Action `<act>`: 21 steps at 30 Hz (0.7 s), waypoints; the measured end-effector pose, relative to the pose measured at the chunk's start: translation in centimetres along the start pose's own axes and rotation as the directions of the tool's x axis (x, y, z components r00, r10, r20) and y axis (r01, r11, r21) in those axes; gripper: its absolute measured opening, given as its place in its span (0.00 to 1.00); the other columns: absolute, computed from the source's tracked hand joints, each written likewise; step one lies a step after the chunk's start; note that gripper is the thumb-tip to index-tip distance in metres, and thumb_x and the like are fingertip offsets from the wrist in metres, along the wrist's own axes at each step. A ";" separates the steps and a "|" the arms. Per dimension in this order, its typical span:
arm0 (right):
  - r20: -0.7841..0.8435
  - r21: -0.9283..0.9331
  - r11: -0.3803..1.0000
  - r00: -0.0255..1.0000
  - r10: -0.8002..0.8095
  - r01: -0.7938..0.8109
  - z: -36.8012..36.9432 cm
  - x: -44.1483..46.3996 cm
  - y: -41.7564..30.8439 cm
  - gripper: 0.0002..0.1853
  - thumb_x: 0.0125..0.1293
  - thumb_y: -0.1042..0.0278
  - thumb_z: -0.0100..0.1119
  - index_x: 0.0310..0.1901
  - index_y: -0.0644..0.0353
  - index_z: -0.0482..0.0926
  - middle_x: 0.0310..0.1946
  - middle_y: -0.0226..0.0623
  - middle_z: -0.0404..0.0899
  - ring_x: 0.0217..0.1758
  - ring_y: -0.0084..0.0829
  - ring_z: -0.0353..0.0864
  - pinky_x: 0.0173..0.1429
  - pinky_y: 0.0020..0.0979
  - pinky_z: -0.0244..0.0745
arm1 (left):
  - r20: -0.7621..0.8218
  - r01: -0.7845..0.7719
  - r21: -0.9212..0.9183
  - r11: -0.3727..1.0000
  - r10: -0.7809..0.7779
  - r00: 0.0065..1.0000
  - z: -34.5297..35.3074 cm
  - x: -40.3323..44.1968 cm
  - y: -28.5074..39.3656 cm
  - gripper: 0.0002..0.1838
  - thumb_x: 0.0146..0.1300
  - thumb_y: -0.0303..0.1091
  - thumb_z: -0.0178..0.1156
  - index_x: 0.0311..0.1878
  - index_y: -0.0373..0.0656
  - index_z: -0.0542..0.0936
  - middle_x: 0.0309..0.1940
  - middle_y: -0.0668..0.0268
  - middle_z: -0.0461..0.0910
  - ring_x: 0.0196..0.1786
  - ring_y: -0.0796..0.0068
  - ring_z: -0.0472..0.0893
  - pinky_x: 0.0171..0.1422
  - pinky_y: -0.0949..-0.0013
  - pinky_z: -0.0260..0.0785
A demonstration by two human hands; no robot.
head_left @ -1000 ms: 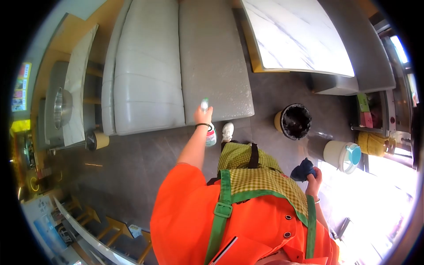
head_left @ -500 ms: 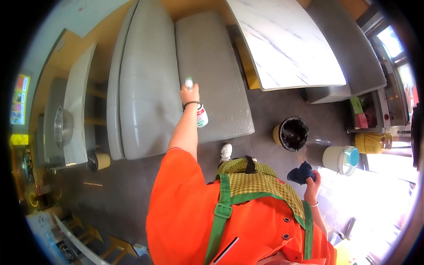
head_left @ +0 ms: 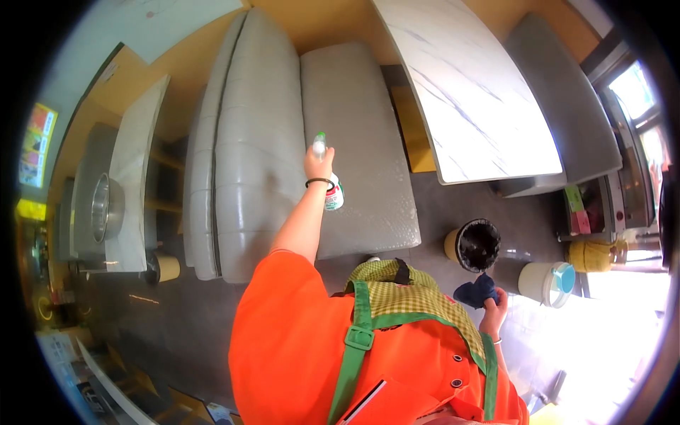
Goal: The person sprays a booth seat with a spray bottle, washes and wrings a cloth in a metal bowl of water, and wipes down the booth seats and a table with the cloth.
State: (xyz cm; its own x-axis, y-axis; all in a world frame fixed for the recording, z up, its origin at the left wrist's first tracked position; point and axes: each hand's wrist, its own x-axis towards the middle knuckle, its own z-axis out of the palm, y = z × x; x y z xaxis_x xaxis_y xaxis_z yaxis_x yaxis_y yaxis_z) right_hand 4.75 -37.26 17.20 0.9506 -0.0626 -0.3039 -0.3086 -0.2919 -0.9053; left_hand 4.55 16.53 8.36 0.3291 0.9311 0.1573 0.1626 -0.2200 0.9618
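White plastic spray bottle (head_left: 333,198), green-tipped, marked red and green, is gripped in the left hand's (head_left: 319,166) curled fingers over the grey padded bench seat (head_left: 365,134). Crumpled dark-blue cloth (head_left: 474,291) is held by the right hand (head_left: 497,309), right of the seat.

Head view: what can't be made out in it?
All in the head view:
Spray bottle: partly hidden behind the left hand; label print too small to read.
Dark cloth: gripped part hidden by the right hand.
Larger marble table: far end cut off by the top edge.
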 end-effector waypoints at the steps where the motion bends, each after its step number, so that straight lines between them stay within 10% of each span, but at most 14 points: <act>1: 0.009 0.015 1.000 1.000 -0.001 0.001 0.6 0.2 -0.2 0.14 0.46 0.78 0.49 0.38 0.63 0.72 0.27 0.26 0.68 0.28 0.17 0.64 0.32 0.19 0.62 | -0.012 -0.028 -0.033 0.999 0.028 1.000 -0.5 -0.7 0.7 0.14 0.46 0.38 0.63 0.30 0.39 0.73 0.25 0.61 0.76 0.30 0.65 0.76 0.37 0.65 0.67; 10: 0.301 -0.097 0.965 0.932 -0.203 0.242 2.4 4.9 -1.8 0.16 0.44 0.81 0.49 0.39 0.62 0.73 0.28 0.27 0.69 0.31 0.19 0.66 0.36 0.20 0.64 | 0.130 -0.107 -0.095 0.990 0.119 0.984 1.3 -4.0 6.9 0.17 0.48 0.38 0.65 0.37 0.39 0.73 0.28 0.65 0.72 0.33 0.70 0.72 0.40 0.68 0.65; 21: 0.231 -0.251 0.902 0.926 -0.298 0.353 -8.4 10.2 1.7 0.13 0.44 0.81 0.52 0.35 0.61 0.72 0.28 0.25 0.68 0.31 0.18 0.65 0.36 0.20 0.64 | 0.280 -0.307 -0.217 0.926 0.361 0.890 27.6 -10.6 16.6 0.27 0.47 0.42 0.66 0.47 0.38 0.71 0.40 0.54 0.72 0.45 0.56 0.71 0.50 0.62 0.63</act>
State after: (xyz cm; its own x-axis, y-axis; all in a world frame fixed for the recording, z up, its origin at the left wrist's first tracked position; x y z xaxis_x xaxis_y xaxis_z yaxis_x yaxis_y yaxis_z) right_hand 14.22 -46.41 15.04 0.9652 0.2491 -0.0799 0.0651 -0.5245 -0.8489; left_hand 29.42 -5.04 16.48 0.6117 0.6676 0.4244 -0.1524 -0.4269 0.8913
